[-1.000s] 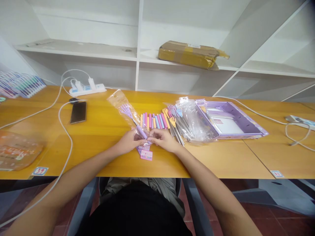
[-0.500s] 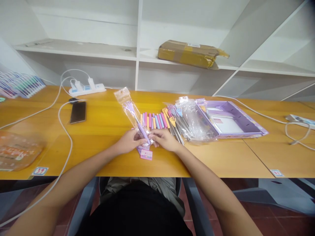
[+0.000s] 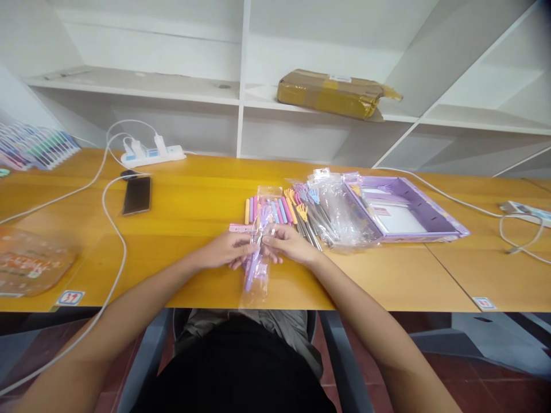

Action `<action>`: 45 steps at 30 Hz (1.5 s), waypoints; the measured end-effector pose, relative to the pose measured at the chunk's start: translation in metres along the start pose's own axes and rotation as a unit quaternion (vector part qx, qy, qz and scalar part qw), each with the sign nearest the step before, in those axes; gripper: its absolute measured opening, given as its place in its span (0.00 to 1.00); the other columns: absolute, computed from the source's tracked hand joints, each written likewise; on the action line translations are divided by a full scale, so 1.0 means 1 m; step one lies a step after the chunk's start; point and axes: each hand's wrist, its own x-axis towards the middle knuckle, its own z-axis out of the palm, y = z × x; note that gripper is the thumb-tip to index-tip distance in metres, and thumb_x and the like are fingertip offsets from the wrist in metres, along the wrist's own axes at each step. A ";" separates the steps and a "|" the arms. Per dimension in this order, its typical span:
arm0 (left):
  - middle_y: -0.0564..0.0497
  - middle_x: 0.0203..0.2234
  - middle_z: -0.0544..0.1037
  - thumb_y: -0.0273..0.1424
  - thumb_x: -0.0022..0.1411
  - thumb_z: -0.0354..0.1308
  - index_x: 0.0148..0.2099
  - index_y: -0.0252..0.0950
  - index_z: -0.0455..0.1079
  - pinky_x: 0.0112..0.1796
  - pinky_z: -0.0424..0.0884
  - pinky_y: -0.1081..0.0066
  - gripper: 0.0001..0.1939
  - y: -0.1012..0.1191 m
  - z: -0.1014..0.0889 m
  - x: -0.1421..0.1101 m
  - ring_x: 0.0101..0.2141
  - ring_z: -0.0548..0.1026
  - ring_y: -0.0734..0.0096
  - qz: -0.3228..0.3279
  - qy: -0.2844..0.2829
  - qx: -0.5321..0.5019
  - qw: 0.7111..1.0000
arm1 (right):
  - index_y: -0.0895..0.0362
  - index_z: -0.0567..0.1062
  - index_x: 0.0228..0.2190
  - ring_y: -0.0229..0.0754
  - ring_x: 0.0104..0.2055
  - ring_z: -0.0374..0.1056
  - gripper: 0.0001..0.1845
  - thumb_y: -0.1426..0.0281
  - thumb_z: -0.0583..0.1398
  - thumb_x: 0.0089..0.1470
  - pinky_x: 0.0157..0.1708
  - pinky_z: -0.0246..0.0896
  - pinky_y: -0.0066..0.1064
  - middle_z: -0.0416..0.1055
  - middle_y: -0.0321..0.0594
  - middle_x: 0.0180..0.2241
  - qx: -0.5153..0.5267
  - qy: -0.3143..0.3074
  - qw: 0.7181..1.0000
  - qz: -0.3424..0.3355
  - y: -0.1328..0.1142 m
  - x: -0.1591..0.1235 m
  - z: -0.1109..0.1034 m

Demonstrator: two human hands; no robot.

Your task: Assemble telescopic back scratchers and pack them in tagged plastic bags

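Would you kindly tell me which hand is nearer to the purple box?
Right. The right hand is to the left of the purple box, with clear bags between; the left hand is farther left.

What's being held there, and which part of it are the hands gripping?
A purple scratcher in a clear bag. The left hand and right hand pinch the bagged scratcher around its middle, below the clawed head.

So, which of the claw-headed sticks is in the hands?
The purple one, inside a clear bag between the left hand and right hand. The other claw-headed sticks lie off to the right, unheld.
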 end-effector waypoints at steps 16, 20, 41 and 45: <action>0.50 0.36 0.82 0.41 0.68 0.66 0.55 0.37 0.73 0.39 0.74 0.68 0.19 -0.006 -0.011 0.009 0.35 0.80 0.68 0.081 0.257 -0.030 0.962 | 0.55 0.77 0.36 0.36 0.26 0.68 0.15 0.57 0.61 0.69 0.28 0.62 0.29 0.76 0.35 0.28 -0.299 0.161 0.939 -0.058 -0.014 -0.008 -0.019; 0.52 0.31 0.80 0.43 0.70 0.64 0.51 0.36 0.73 0.35 0.71 0.70 0.17 -0.006 -0.013 0.008 0.31 0.77 0.71 0.071 0.267 -0.021 0.961 | 0.55 0.82 0.36 0.39 0.28 0.67 0.12 0.60 0.65 0.65 0.31 0.59 0.32 0.76 0.36 0.28 -0.475 0.141 0.867 -0.062 -0.019 -0.015 -0.040; 0.57 0.27 0.75 0.45 0.71 0.62 0.49 0.39 0.72 0.28 0.62 0.73 0.15 -0.006 0.002 0.007 0.25 0.68 0.74 0.049 0.191 0.057 0.979 | 0.54 0.68 0.24 0.33 0.22 0.60 0.26 0.51 0.72 0.56 0.22 0.52 0.28 0.70 0.30 0.22 -0.288 0.054 0.956 0.025 -0.026 -0.025 -0.042; 0.56 0.25 0.74 0.48 0.74 0.58 0.48 0.39 0.73 0.28 0.62 0.72 0.17 -0.006 0.003 0.007 0.24 0.69 0.73 0.049 0.203 0.072 0.975 | 0.54 0.76 0.31 0.33 0.18 0.61 0.22 0.50 0.72 0.57 0.17 0.55 0.28 0.76 0.35 0.25 -0.164 0.047 0.985 -0.017 -0.032 -0.028 -0.025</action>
